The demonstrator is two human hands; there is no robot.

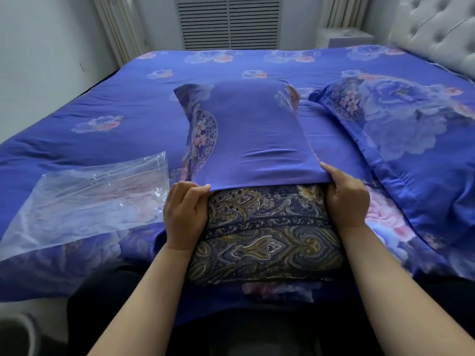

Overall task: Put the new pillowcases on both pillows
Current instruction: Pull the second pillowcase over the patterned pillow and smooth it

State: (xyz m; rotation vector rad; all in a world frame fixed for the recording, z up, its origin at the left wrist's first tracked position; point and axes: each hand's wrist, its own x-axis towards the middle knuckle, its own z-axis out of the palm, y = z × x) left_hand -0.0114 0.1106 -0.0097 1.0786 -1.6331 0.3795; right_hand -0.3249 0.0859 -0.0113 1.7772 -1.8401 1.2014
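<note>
A pillow with a dark paisley cover (267, 240) lies on the bed in front of me, its far half inside a new blue flowered pillowcase (246, 134). My left hand (183, 214) grips the pillowcase's open hem at the pillow's left side. My right hand (347, 199) grips the same hem at the right side. To the right lies a second pillow (401, 134), fully covered in a matching blue flowered pillowcase.
An empty clear plastic bag (84, 199) lies on the blue flowered bedspread (108, 104) to my left. A tufted headboard (437, 29) stands at the far right, a vent grille (228, 23) on the far wall.
</note>
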